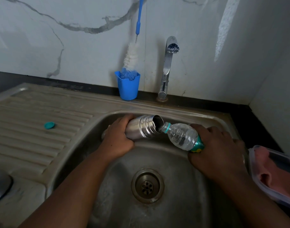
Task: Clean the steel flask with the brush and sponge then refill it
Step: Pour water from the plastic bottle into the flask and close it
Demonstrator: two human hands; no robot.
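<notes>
Left hand [118,139] wraps the tilted, open steel flask [141,127] over the sink [173,186]; right hand [215,150] grips a clear plastic water bottle [180,136], its mouth at the flask's opening.

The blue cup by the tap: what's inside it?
The blue cup holds a bottle brush, head down. Its blue bristle tip sits at the rim, and the white bristles and blue handle rise above it. The cup's wall hides anything deeper inside.

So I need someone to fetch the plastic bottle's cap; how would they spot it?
Start at the steel sink and look to the ribbed draining board on its left. The cap lies there alone, a small teal disc, the only coloured thing on the grey ridges.
</notes>
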